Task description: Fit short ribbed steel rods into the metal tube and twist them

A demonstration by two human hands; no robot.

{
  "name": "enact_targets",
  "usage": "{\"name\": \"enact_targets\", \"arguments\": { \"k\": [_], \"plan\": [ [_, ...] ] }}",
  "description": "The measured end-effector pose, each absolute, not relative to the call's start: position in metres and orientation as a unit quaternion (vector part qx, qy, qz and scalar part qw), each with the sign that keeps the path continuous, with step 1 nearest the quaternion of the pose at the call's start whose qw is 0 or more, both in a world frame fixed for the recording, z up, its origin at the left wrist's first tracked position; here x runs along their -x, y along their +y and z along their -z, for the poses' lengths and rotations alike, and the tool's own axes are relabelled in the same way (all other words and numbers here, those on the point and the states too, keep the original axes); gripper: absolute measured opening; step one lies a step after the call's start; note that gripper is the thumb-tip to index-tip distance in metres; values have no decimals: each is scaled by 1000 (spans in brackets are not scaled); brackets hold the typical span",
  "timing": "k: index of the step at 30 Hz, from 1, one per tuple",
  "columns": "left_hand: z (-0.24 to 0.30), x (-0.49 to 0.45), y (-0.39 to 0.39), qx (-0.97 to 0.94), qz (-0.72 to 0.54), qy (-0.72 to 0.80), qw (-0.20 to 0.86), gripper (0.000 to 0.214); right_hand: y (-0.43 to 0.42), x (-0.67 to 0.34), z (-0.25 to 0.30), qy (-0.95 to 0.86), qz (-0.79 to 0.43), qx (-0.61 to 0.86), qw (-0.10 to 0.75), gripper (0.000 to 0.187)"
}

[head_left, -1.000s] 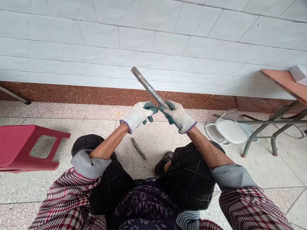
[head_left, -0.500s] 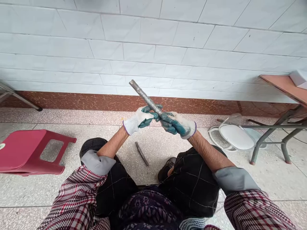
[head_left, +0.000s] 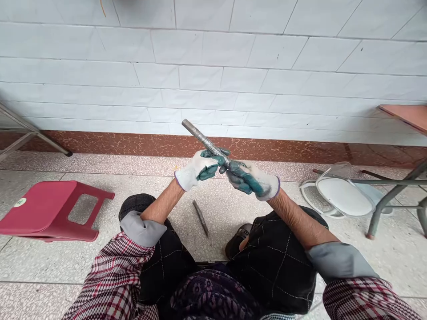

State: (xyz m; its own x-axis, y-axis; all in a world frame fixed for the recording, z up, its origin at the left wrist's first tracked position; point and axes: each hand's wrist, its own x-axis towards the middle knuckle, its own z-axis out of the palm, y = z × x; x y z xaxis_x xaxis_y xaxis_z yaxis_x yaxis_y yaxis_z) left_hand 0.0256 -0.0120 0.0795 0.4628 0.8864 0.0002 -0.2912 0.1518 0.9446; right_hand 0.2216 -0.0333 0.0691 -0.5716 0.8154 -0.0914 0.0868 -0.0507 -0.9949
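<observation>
- Broadly: tiled wall (head_left: 213, 66) ahead; floor (head_left: 367, 258) open between knees and wall.
- Stool (head_left: 50, 211) well apart on the left, table legs (head_left: 383, 209) well apart on the right.
- Rod (head_left: 204, 140) in mid-air above the knees; long axis diagonal, free end pointing up-left toward the wall, clear of it.
- Right hand (head_left: 256, 181): fingers curled tight round the rod's lower end.
- Left hand (head_left: 195, 169): fingertips pinch the rod just above the right hand.
- Short bar (head_left: 201, 218) lies on the floor beneath the hands.
</observation>
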Motion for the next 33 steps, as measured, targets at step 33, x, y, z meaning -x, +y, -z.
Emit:
{"name": "enact_targets", "arguments": {
  "k": [33],
  "plan": [
    [-81,-41,-11,-490,-419,376,666,16,-42,-221,-66,-552,-668,367,339,39]
  ]
}}
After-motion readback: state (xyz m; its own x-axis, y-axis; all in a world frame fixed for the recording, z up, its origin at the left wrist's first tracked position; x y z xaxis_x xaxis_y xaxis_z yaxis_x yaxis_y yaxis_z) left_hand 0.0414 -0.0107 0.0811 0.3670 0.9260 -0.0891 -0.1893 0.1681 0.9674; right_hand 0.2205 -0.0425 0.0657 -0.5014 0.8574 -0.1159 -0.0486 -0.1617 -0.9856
